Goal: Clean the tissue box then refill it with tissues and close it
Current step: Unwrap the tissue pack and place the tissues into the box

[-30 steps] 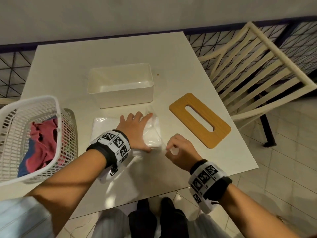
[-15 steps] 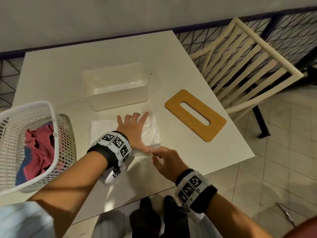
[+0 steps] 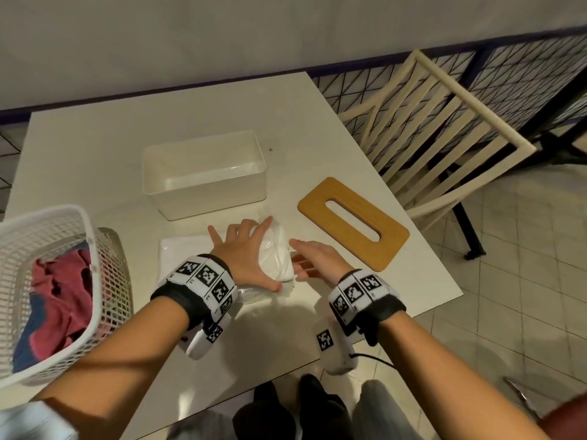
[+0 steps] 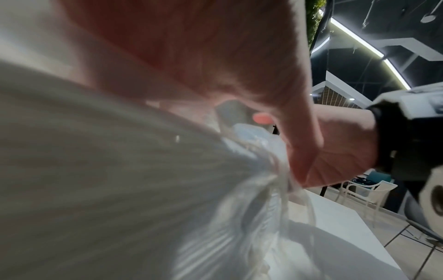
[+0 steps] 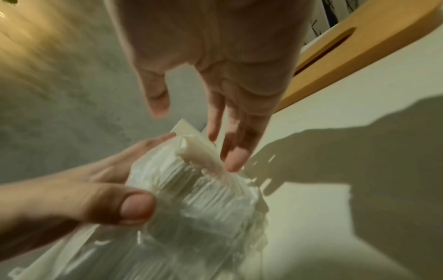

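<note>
A pack of tissues [image 3: 275, 255] in clear plastic wrap is laid on the near middle of the worktop [image 3: 95, 154], its right end torn open so that the stacked white sheets are exposed. The pack is pressed down by the left hand [image 3: 244, 254], whose fingers are spread flat over the top while the thumb is set against the near edge. The right hand [image 3: 313, 258] is held just beside the open right end, its fingers straight and loosely parted, the fingertips [image 5: 236, 157] being brought close against the sheets; whether they touch cannot be told. Just beyond the pack, the white tissue box [image 3: 205, 173] is stood open and lidless. To the right of the box, its wooden lid [image 3: 352, 222] with a long slot is laid flat near the worktop's right edge. At the near left edge a white lattice basket [image 3: 47, 281] is placed, with red and blue cloths [image 3: 60, 293] bundled inside. The worktop is a pale cream square, smooth and matte, and a small brown speck is seen beyond the box. A cream slatted chair [image 3: 444, 128] is stood to the right on a floor of pale tiles. Behind the worktop a plain light wall is met by a dark band, with a black wire grid panel at the far right.
</note>
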`<state>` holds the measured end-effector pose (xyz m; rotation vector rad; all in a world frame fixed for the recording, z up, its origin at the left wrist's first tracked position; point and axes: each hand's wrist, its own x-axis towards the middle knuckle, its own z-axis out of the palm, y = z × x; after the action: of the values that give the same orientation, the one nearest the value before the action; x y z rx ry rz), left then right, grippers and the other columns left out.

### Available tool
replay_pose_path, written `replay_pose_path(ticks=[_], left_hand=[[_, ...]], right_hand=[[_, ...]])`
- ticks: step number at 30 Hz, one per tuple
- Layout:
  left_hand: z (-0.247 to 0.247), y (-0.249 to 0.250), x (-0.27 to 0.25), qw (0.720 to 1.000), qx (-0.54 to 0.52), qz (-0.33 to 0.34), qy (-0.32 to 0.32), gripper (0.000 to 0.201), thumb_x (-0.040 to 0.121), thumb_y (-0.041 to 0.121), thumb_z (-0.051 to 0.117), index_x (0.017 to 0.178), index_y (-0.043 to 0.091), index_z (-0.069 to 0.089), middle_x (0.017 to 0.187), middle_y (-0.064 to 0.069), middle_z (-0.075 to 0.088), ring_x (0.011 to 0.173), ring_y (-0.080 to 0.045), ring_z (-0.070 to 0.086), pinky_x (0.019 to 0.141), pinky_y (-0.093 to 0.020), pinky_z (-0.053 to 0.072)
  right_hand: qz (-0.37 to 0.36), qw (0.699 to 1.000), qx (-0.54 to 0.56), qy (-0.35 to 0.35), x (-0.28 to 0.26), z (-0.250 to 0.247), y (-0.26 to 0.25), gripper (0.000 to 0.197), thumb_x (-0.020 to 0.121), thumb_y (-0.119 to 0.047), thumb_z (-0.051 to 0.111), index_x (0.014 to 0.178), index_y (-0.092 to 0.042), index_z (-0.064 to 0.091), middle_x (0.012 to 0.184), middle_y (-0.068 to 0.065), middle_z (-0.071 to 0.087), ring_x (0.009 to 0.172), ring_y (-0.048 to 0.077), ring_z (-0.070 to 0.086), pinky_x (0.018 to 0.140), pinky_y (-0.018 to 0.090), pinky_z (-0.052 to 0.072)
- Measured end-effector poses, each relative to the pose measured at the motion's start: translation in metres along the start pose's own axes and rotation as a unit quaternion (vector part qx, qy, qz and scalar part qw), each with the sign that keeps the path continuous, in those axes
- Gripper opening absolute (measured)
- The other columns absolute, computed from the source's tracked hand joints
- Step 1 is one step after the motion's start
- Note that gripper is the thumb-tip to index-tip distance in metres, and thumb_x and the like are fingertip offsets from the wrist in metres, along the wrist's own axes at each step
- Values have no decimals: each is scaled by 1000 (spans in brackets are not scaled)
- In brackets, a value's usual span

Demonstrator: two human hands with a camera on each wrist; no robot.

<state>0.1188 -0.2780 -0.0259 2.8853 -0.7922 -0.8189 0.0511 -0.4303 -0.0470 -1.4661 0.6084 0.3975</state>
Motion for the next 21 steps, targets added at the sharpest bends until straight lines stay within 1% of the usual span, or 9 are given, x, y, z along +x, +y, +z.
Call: replay_pose_path(ticks=[2,4,6,8,10,13,16,19,21], left_hand=[[1,-1,-1,1000,3,8,6,129,52,70,70,145,34,-11,151,-4,8,141,-30,8,109,-66,-4],[2,-2,-2,1000,7,18,10,125,51,71,69,144,39,-9,151,-3,6,141,-30,8,108,-68,-5],[3,-2,-2,999,7,30,7,117,52,71,68,142,47,-3,150,-2,4,141,-31,7,107,-69,-5],[2,-2,-2,999,9,43,4,102,54,72,67,137,54,11,150,-1,4,141,-31,7,106,-70,-5],[0,-2,-2,998,6,56,7,86,55,70,67,130,53,28,149,0,7,140,-31,12,107,-69,-3],[-3,-1,-3,997,11,69,16,72,55,66,69,116,40,42,145,-2,15,135,-31,22,110,-64,4],[-5,2,-3,996,51,70,1,83,47,74,69,111,30,39,144,-5,16,132,-32,25,110,-61,11],[-1,6,-3,988,138,51,-41,109,42,75,71,131,28,28,152,-7,1,141,-37,6,108,-68,4],[3,8,-2,983,176,46,-37,107,50,65,75,136,28,21,152,-10,0,140,-39,6,107,-69,7]], right_hand=[[6,997,-68,-20,11,5,-4,43,81,-38,66,110,-7,59,95,8,62,87,22,59,87,32,49],[0,994,-107,-28,18,4,-3,46,78,-33,71,114,-7,58,99,10,64,90,21,61,95,38,50],[-1,996,-82,-39,20,-1,3,44,80,-24,70,119,-6,57,105,12,65,96,22,62,97,37,49],[-5,998,-37,-46,19,-6,11,41,83,-17,67,121,-5,56,104,10,65,99,21,61,97,32,48],[-14,999,-5,-43,18,-7,17,36,85,-13,64,119,-4,57,101,8,64,98,20,61,96,29,48],[9,999,16,-35,19,-4,18,34,85,-14,65,117,-5,57,102,10,64,97,20,61,94,27,48],[56,998,-14,-38,23,-1,12,29,82,-19,65,105,-2,62,92,10,62,90,21,57,91,29,45],[86,994,-66,-32,25,3,5,20,72,-28,65,80,-10,62,71,3,55,76,20,50,80,29,42],[95,991,-90,-28,27,5,-1,19,69,-30,63,71,-12,57,64,1,51,67,18,48,77,28,41]])
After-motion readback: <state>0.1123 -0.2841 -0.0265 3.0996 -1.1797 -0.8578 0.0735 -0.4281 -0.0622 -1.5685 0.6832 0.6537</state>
